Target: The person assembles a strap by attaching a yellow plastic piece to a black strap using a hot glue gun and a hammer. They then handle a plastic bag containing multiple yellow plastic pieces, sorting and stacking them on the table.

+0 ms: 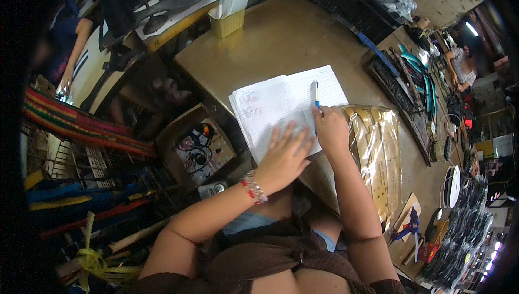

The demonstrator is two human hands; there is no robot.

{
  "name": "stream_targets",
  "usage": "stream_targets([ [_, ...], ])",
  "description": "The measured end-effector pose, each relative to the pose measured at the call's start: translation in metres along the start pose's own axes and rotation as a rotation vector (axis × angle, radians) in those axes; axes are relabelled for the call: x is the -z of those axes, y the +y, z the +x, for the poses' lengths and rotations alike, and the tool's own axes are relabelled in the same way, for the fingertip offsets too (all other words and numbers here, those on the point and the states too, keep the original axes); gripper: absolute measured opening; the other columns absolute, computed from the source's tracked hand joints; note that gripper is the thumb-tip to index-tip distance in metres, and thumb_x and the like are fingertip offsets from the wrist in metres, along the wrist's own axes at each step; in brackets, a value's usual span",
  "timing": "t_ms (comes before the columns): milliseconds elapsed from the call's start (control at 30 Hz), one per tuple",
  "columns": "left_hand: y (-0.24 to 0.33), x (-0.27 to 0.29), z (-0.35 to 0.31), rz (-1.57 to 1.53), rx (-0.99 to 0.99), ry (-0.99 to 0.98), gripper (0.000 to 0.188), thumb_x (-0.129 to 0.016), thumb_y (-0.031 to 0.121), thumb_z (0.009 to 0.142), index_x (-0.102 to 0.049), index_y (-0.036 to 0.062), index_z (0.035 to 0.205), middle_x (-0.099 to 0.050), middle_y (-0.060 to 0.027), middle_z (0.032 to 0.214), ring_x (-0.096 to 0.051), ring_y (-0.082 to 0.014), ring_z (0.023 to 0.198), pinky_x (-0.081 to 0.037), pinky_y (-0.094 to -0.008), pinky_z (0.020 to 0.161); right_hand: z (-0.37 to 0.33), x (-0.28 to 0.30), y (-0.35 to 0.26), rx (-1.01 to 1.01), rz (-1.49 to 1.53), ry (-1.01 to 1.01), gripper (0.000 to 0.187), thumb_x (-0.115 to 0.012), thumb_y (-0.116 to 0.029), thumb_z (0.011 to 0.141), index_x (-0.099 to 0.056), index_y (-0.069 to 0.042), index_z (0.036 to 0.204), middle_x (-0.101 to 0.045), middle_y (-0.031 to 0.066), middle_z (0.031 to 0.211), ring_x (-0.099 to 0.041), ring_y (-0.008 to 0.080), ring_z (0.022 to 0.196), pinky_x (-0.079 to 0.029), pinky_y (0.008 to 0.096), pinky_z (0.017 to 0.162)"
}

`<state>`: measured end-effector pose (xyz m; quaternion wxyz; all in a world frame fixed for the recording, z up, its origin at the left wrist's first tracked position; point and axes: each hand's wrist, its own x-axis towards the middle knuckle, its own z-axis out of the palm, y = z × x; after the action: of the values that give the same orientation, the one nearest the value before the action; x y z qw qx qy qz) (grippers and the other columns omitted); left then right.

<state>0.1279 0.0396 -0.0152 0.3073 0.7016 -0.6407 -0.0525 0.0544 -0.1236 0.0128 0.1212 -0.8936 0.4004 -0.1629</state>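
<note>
An open lined notebook [264, 91] lies on the brown table, with handwriting on its left page. Across the notebook's lower part rests my left hand [284, 156], palm down with fingers spread. It wears beaded bracelets [251, 187] at the wrist and holds nothing. My right hand [332, 129] is over the right page, its fingers closed around a blue and white pen [317, 95]. The pen points away from me, and my fingers hide part of it. Just right of that hand lies a clear plastic pack [376, 159] of brownish flat pieces.
A yellow basket [227, 24] of pale sticks stands at the table's far left. At left sits an open cardboard box [224, 156] of odds and ends. A glue gun [413, 225] lies at right. Two other people are working, one at far left, one at far right.
</note>
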Motion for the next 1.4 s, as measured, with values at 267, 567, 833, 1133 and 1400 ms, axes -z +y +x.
stream_targets([
  [267, -0.047, 0.024, -0.031, 0.044, 0.149, 0.014, 0.057, -0.06, 0.037, 0.092, -0.048, 0.0053, 0.138, -0.042, -0.016, 0.146, -0.031, -0.0402, 0.14, -0.023, -0.0573, 0.114, 0.043, 0.006, -0.017, -0.172, 0.717, -0.124, 0.021, -0.068, -0.02, 0.086, -0.065, 0.0, 0.09, -0.062, 0.0092, 0.069, -0.058, 0.0176, 0.054, -0.045, 0.0303, 0.051],
  [567, -0.045, 0.025, -0.028, 0.11, 0.117, 0.014, 0.055, -0.061, 0.033, 0.091, -0.048, 0.0047, 0.138, -0.042, -0.0168, 0.144, -0.032, -0.0419, 0.137, -0.026, -0.0606, 0.111, 0.04, -0.071, -0.081, 0.054, 0.982, -0.195, 0.033, -0.074, -0.024, 0.085, -0.056, -0.004, 0.066, -0.055, 0.0001, 0.059, -0.042, 0.007, 0.052, -0.035, 0.0265, 0.048],
  [833, -0.06, 0.03, -0.034, -0.088, 0.122, 0.158, 0.058, -0.066, 0.027, 0.088, -0.047, -0.0015, 0.134, -0.041, -0.0223, 0.14, -0.037, -0.0439, 0.133, -0.031, -0.0572, 0.109, 0.03, -0.083, -0.089, -0.095, 0.845, 0.028, 0.031, -0.071, -0.017, 0.082, -0.053, -0.001, 0.062, -0.051, 0.0037, 0.052, -0.044, 0.0092, 0.051, -0.038, 0.0289, 0.048],
  [1133, -0.071, 0.033, -0.037, -0.047, 0.094, 0.141, 0.056, -0.067, 0.021, 0.089, -0.046, -0.0035, 0.134, -0.041, -0.0243, 0.139, -0.038, -0.0447, 0.132, -0.033, -0.0507, 0.11, 0.026, -0.083, -0.097, -0.014, 0.735, 0.111, 0.027, -0.072, -0.015, 0.08, -0.056, 0.0, 0.064, -0.055, 0.0097, 0.052, -0.049, 0.0144, 0.046, -0.041, 0.0325, 0.047],
  [1400, -0.069, 0.033, -0.035, 0.0, 0.076, 0.165, 0.055, -0.068, 0.021, 0.087, -0.046, -0.0035, 0.131, -0.043, -0.024, 0.133, -0.04, -0.0454, 0.128, -0.037, -0.0506, 0.107, 0.026, -0.085, -0.096, 0.036, 0.725, 0.081, 0.028, -0.072, -0.015, 0.08, -0.056, 0.001, 0.064, -0.053, 0.0107, 0.051, -0.049, 0.0155, 0.045, -0.041, 0.0324, 0.047],
])
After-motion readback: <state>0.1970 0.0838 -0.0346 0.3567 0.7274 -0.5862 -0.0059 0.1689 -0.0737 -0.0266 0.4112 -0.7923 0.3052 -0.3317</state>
